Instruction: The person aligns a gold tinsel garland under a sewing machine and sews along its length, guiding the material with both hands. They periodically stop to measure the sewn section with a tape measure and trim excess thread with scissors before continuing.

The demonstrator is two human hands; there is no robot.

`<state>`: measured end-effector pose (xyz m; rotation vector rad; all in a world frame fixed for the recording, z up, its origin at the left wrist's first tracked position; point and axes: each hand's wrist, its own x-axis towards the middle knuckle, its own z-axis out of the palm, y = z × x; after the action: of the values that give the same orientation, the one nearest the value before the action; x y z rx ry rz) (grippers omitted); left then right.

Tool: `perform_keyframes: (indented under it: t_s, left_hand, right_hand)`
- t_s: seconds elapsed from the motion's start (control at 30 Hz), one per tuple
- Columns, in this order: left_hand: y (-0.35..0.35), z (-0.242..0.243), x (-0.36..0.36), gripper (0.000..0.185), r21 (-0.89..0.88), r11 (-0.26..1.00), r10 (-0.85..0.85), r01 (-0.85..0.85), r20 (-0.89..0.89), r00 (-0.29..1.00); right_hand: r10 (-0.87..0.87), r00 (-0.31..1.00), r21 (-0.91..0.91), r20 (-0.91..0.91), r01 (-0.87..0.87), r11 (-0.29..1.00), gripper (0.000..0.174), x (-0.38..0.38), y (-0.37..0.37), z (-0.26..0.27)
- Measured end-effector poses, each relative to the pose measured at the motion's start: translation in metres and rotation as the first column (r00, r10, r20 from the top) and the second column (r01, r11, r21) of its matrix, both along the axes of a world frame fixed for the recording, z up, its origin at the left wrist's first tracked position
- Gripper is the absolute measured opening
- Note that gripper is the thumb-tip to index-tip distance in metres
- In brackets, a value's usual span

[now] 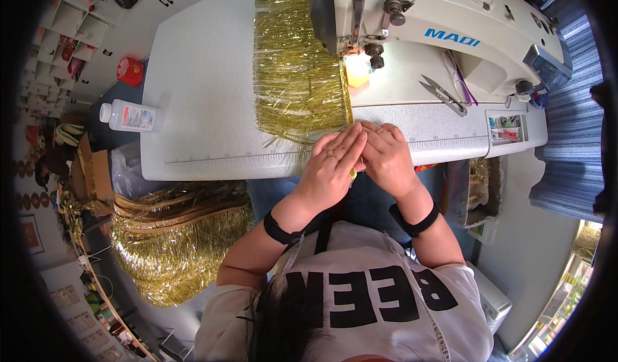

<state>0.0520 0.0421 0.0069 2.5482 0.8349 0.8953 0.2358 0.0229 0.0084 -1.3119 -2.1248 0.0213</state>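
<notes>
A length of gold tinsel fringe (301, 72) lies across the sewing table, its bound edge (346, 91) running from the needle area of a white MAQI sewing machine (434, 33) towards me. At the table's front edge, my left hand (333, 161), with rings on its fingers, grips this edge band. Against it, fingertips touching, my right hand (388, 154) pinches the same band. A bit of gold shows below the fingers; the exact grip is hidden under both hands. The machine's lamp lights the needle area.
Thread snips (443, 96) and a purple-and-white tool (458, 78) lie under the machine arm. A small parts tray (508, 129) is set in the table's right end. A white bottle (133, 116) lies at the left edge. More gold fringe (183, 241) hangs in a pile at my left.
</notes>
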Motion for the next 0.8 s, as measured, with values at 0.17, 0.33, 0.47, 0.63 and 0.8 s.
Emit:
perform_keyframes:
  t_s: [0.17, 0.33, 0.47, 0.63, 0.8]
  left_hand:
    - [0.0, 0.007, -0.001, 0.061, 0.028, 1.0, 0.007, -0.006, -0.046, 0.999]
    - [0.003, 0.012, -0.002, 0.06, 0.035, 0.999, 0.025, -0.026, 0.037, 0.999]
    - [0.003, 0.014, -0.006, 0.059, 0.04, 0.998, 0.038, -0.038, 0.015, 0.999]
    - [0.003, 0.016, -0.007, 0.055, 0.071, 0.997, 0.03, -0.028, -0.018, 0.999]
    - [0.005, 0.026, -0.004, 0.046, 0.057, 0.998, -0.006, 0.007, -0.016, 1.0]
  right_hand:
    - [-0.009, 1.0, -0.023, -0.021, 0.008, 1.0, 0.032, 0.0, 0.0, 0.002]
    - [-0.017, 0.999, -0.039, -0.03, 0.016, 0.999, 0.029, 0.0, 0.0, 0.001]
    - [-0.019, 0.996, -0.035, -0.088, 0.016, 0.999, 0.03, 0.0, 0.0, -0.002]
    - [-0.063, 0.966, -0.069, -0.25, 0.047, 0.997, 0.042, -0.001, 0.0, 0.0]
    - [-0.083, 0.986, -0.1, -0.148, 0.069, 0.993, 0.044, 0.0, 0.003, 0.008]
